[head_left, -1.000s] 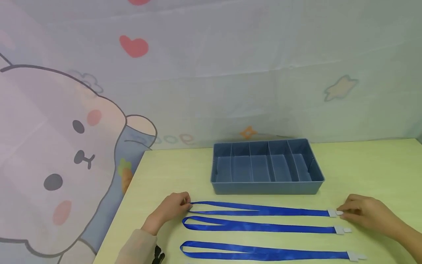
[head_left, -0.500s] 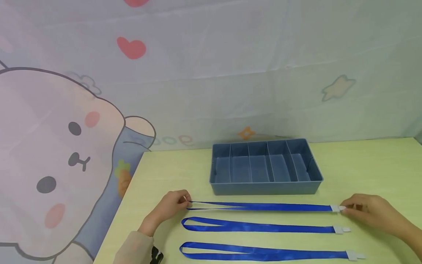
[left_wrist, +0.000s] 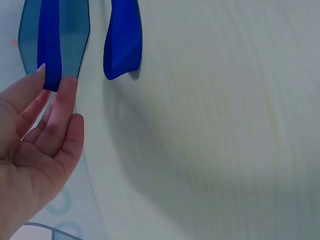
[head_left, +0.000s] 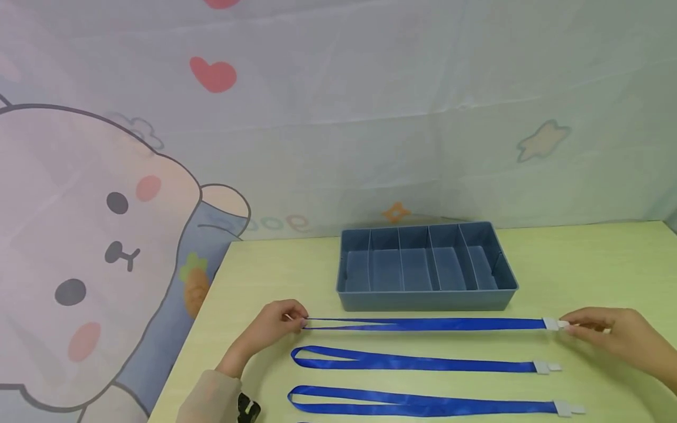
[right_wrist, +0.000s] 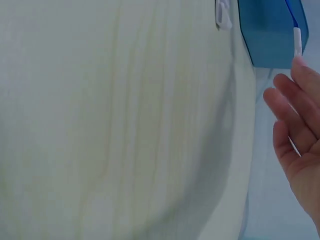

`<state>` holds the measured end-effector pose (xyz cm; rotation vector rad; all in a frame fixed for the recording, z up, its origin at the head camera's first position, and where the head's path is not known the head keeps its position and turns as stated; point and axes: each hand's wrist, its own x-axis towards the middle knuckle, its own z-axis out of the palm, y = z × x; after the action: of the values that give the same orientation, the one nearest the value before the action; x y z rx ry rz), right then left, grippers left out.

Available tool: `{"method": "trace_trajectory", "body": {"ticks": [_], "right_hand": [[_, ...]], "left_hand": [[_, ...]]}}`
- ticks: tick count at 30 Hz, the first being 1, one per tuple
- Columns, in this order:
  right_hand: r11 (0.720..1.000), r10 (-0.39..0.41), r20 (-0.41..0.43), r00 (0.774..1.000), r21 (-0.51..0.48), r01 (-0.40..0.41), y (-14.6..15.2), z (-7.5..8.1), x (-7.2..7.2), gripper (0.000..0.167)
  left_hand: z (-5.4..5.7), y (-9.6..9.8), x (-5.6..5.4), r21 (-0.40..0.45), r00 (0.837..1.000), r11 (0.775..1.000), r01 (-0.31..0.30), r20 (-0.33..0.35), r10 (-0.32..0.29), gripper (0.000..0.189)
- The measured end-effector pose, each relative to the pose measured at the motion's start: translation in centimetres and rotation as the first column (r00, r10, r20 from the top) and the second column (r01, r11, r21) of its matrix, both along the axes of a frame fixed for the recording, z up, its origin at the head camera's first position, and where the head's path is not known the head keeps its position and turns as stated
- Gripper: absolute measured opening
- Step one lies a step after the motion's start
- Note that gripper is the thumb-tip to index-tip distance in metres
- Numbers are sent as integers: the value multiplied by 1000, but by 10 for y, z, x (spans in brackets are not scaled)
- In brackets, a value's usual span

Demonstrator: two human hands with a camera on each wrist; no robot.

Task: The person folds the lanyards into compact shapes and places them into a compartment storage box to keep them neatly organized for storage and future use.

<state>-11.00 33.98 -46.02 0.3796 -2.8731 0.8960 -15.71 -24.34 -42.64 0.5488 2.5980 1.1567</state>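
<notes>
A blue lanyard (head_left: pixel 465 324) is stretched between my two hands in front of the box. My left hand (head_left: pixel 277 322) pinches its looped end; in the left wrist view the blue strap (left_wrist: pixel 50 45) runs down between thumb and fingers. My right hand (head_left: pixel 619 335) pinches the white clip (head_left: pixel 555 324) at the other end, and the right wrist view has that clip (right_wrist: pixel 297 41) at the thumb and fingertip. Two more blue lanyards lie flat below it, a nearer-to-box one (head_left: pixel 423 363) and a lower one (head_left: pixel 433 406), both with clips to the right.
A blue-grey box (head_left: pixel 423 301) with several compartments stands at the back of the pale yellow table (head_left: pixel 582 264). Behind it hangs a printed cloth (head_left: pixel 344 88). Something black (head_left: pixel 247 408) is by the left sleeve. A sliver of blue shows at the bottom edge.
Both hands have raised the top lanyard and shifted it slightly toward the box. My right hand has moved right, pulling the strap straighter. The other lanyards have stayed in place.
</notes>
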Motion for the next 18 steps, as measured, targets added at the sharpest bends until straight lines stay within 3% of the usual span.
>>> {"method": "trace_trajectory", "body": {"ticks": [3, 7, 11, 13, 15, 16, 18], "right_hand": [[991, -46, 156, 987, -115, 64, 1, 6, 1, 19], [951, -66, 315, 947, -268, 156, 4, 12, 1, 28], [906, -17, 349, 937, -391, 162, 8, 13, 1, 19], [868, 43, 348, 936, -477, 138, 10, 13, 0, 13], [789, 129, 330, 935, -605, 105, 12, 10, 0, 16], [728, 183, 315, 931, -680, 87, 14, 9, 0, 20], [566, 312, 269, 911, -823, 49, 17, 6, -1, 30]], "left_hand": [[1, -2, 0, 79, 999, 997, -21, 51, 17, 12], [3, -3, 1, 151, 994, 987, -59, 104, 44, 13], [4, -4, 2, 205, 980, 968, -142, 170, 108, 14], [5, -4, 2, 234, 967, 953, -190, 211, 141, 16], [5, -3, 3, 260, 953, 937, -233, 254, 167, 18], [5, -3, 3, 272, 946, 929, -249, 272, 174, 19], [5, -3, 3, 282, 936, 919, -276, 297, 190, 20]]}}
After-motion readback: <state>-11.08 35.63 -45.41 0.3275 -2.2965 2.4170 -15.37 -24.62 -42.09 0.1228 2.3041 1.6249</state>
